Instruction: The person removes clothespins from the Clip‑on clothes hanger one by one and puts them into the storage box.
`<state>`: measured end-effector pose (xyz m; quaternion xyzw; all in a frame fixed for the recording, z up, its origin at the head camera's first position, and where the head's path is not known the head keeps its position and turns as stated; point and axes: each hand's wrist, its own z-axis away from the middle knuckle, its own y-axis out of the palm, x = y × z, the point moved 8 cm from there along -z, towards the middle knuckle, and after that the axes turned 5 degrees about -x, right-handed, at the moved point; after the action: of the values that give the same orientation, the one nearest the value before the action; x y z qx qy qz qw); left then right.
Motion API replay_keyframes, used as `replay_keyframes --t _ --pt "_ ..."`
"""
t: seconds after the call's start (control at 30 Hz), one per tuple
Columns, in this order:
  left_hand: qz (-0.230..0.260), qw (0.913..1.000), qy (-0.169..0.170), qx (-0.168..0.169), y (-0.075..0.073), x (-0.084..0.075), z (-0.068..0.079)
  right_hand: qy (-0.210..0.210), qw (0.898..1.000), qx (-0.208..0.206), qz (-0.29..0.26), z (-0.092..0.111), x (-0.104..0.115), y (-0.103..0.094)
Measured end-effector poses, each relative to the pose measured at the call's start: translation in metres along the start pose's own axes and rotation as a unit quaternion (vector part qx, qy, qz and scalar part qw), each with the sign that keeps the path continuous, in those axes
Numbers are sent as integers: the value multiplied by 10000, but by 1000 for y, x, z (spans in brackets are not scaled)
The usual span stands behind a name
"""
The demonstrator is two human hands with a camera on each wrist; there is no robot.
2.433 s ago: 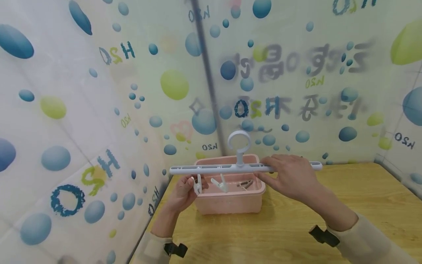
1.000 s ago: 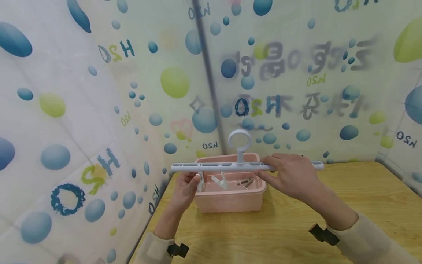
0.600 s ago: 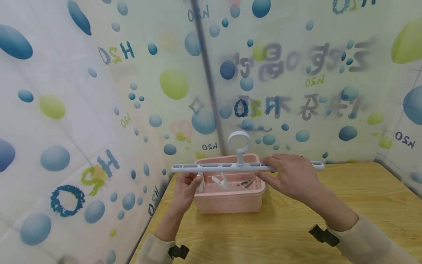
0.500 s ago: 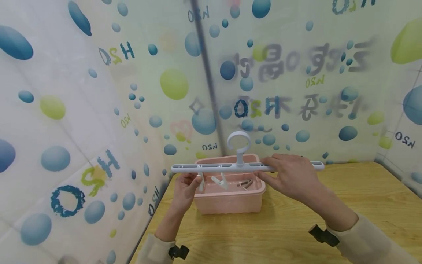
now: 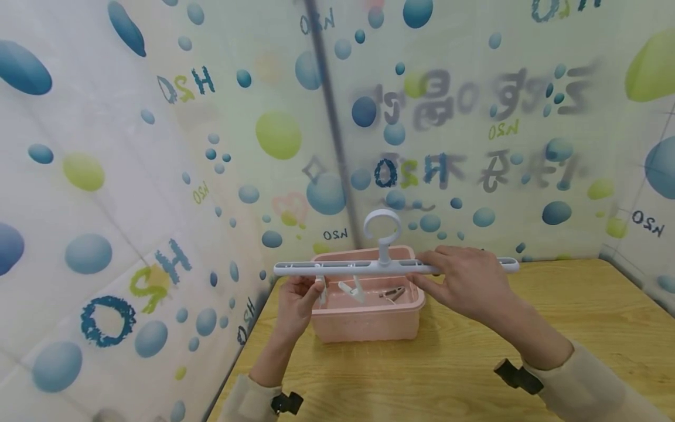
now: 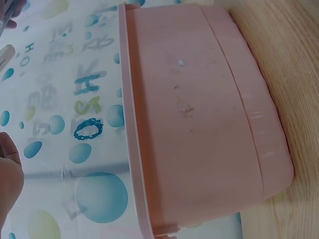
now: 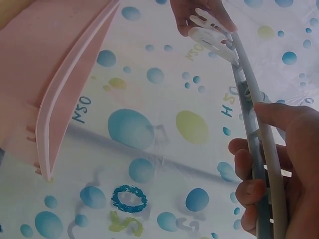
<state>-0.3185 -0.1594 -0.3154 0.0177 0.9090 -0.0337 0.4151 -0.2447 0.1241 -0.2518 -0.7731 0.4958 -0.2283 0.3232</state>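
My right hand grips the right half of a pale blue-white hanger bar, fingers curled round it in the right wrist view. The bar has an open ring hook on top and slots along its length. Near the bar's left end, my left hand pinches a white clothespin, its upper end at a slot. A second white clothespin hangs from the bar to the right of it; both pins show at the bar's far end in the right wrist view, this one as the nearer clip.
Behind and below the bar, a pink plastic basin stands on the wooden table. Inside it lies a brownish clip. A patterned curtain with blue and green drops encloses the table at the back and sides.
Since the oldest frame, my left hand has raised the clothespin slightly from below the bar up to its slot. Over the last second almost nothing has moved; the right hand keeps its grip.
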Motion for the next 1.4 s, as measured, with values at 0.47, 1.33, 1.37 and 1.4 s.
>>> replay_keyframes --t 0.47,1.33,1.37,1.4 --pt "-1 9993 357 64 1 -4 -1 -43 9999 -109 29 0 0 -1" --pt "424 9978 322 406 -7 8 5 128 9998 -52 -116 -2 -2 -4" --pt "424 9978 294 413 -7 9 5 131 9998 -36 -125 -2 -2 -4" --pt "427 9979 257 423 -8 10 5 133 9998 -20 -126 -2 -2 -3"
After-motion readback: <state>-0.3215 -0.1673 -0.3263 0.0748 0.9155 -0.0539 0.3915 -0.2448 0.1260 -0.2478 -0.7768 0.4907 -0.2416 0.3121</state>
